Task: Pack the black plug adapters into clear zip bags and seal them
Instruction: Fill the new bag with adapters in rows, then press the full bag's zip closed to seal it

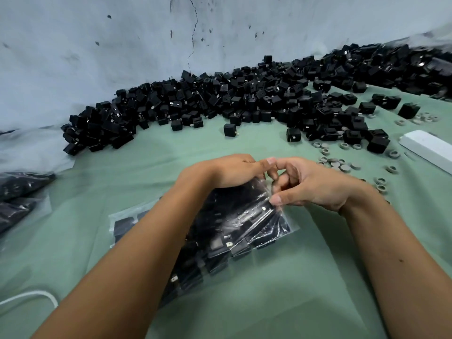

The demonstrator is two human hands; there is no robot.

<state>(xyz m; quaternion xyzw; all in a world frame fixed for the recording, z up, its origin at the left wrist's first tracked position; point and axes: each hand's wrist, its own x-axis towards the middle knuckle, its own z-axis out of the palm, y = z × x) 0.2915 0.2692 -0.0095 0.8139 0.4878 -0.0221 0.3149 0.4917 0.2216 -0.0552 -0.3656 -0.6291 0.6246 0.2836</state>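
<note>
A clear zip bag [247, 226] filled with several black plug adapters lies on the green cloth in front of me. My left hand [227, 171] rests over the bag's far end, its fingers curled down onto the plastic. My right hand [308, 182] pinches the bag's upper right edge between thumb and curled fingers. The two hands nearly touch at the fingertips. My left forearm hides much of the bag. A long heap of loose black adapters [220, 101] runs along the wall behind.
Grey rings [340, 165] lie scattered right of my hands. A white box [428, 148] sits at the right edge. Filled bags [19, 192] lie at the left. A white cable [31, 296] curves at lower left. The cloth [293, 289] stretches toward me.
</note>
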